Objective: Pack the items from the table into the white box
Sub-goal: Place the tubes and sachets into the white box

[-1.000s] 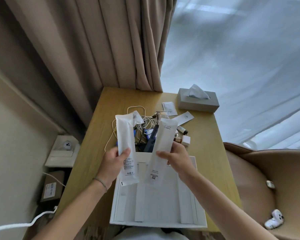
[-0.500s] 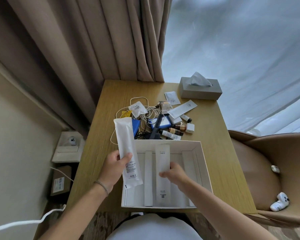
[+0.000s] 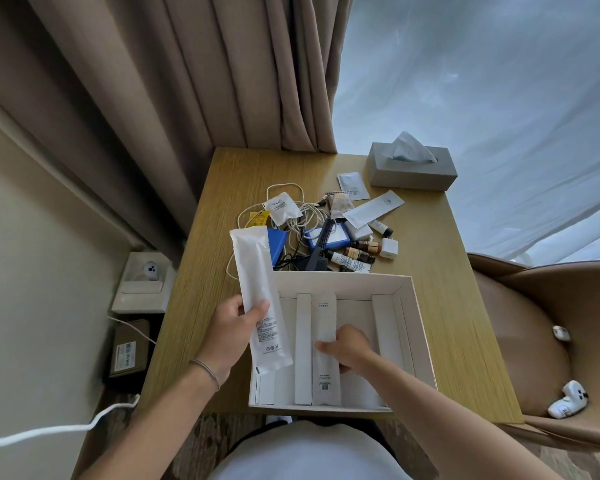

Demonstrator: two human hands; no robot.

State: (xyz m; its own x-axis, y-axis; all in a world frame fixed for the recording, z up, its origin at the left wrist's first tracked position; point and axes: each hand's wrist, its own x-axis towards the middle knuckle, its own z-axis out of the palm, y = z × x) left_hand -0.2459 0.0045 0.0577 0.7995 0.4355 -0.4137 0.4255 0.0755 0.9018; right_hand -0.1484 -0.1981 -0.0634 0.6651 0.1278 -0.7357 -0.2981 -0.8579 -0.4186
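The white box (image 3: 420, 327) lies open at the near edge of the wooden table (image 3: 440, 285), with upright white dividers inside. My left hand (image 3: 236, 327) grips a long white pouch (image 3: 260, 296), held tilted over the box's left edge. A second long white pouch (image 3: 324, 344) lies flat in a middle slot of the box; my right hand (image 3: 347, 344) rests on it with fingers curled at its side. Behind the box sits a pile of items (image 3: 329, 233): white cables, sachets, blue boxes, a dark comb, small bottles, a white plug.
A grey tissue box (image 3: 411, 169) stands at the table's far right corner. Curtains hang behind the table. A tan armchair (image 3: 541, 334) with small white toys is to the right. On the floor at left lie a white tray, a cardboard parcel and a white cable.
My right hand has brought its pouch down from the air into the box's middle slot and laid it flat. The left hand has kept its pouch raised, shifted slightly left.
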